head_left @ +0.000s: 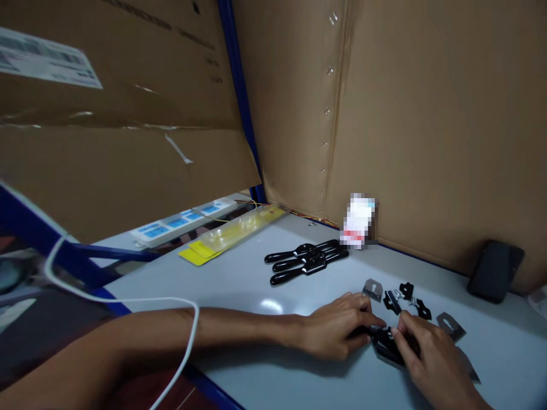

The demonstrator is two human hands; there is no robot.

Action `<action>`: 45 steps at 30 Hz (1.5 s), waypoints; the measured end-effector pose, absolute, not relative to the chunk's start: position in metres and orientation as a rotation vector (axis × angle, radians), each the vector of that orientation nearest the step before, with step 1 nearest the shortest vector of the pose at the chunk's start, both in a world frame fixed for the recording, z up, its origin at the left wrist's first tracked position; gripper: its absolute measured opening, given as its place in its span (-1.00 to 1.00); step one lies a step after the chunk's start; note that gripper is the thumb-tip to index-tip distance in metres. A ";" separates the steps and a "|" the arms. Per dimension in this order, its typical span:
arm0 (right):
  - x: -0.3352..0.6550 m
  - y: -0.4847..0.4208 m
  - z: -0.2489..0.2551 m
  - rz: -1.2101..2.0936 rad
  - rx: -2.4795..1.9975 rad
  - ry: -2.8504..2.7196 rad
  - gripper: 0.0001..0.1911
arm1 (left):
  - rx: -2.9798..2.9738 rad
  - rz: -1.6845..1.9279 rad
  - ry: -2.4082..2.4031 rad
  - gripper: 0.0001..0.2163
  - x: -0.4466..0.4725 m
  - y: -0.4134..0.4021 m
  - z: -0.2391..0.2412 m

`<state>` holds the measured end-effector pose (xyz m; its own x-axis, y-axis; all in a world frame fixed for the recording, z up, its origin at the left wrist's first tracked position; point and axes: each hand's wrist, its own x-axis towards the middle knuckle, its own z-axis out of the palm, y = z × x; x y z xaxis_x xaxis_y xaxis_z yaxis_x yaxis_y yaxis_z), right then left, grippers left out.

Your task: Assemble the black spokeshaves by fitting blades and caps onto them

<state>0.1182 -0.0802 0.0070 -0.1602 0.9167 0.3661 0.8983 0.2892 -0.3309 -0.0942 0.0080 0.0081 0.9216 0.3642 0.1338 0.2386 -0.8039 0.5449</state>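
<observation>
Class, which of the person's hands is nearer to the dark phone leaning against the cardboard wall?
Right. The right hand lies below-left of the phone; the left hand lies farther left, across the small black part both hands touch.

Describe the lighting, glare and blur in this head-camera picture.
Head view: dim, warm light; a soft glare patch on the pale grey table; highlights glint on the glossy black handles; the white cable and near forearm are soft with blur; a small box by the cardboard wall is pixelated; both hands, left and right, cast faint shadows around the small black part.
</observation>
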 end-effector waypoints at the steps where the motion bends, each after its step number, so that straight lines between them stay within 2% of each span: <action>1: 0.117 -0.082 0.002 -0.073 -1.604 -2.087 -0.72 | 2.538 0.309 0.434 -0.59 -0.095 0.007 0.009; 4: 0.114 -0.084 -0.008 -0.332 -1.602 -2.142 -0.73 | 2.529 0.279 0.443 -0.60 -0.096 0.006 0.009; 8: 0.114 -0.085 -0.010 -0.345 -1.672 -2.166 -0.67 | 2.530 0.278 0.445 -0.61 -0.096 0.007 0.008; 12: 0.118 -0.086 0.000 -0.165 -1.660 -2.115 -0.64 | 2.515 0.281 0.423 -0.60 -0.097 0.007 0.008; 16: 0.116 -0.085 0.012 0.189 -1.574 -1.995 -0.81 | 2.523 0.277 0.410 -0.64 -0.098 0.006 0.009; 18: 0.113 -0.084 0.016 0.253 -1.520 -1.965 -0.86 | 2.520 0.290 0.411 -0.66 -0.098 0.006 0.009; 20: 0.109 -0.083 0.018 0.256 -1.483 -1.942 -0.83 | 2.517 0.296 0.403 -0.65 -0.099 0.005 0.009; 28: 0.113 -0.087 0.019 0.075 -1.502 -2.036 -0.76 | 2.509 0.222 0.395 -0.58 -0.101 0.005 0.019; 36: 0.105 -0.090 0.006 -0.539 -1.577 -2.157 -0.67 | 2.482 0.293 0.395 -0.64 -0.101 0.004 0.013; 45: 0.119 -0.091 0.009 -0.228 -1.559 -2.135 -0.66 | 2.518 0.287 0.381 -0.60 -0.101 0.004 0.013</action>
<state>0.1191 -0.0911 0.0091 -0.2330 0.8498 0.4727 0.9304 0.3362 -0.1458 -0.1006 0.0043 0.0135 0.9364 0.3295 0.1206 0.2070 -0.7965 0.5681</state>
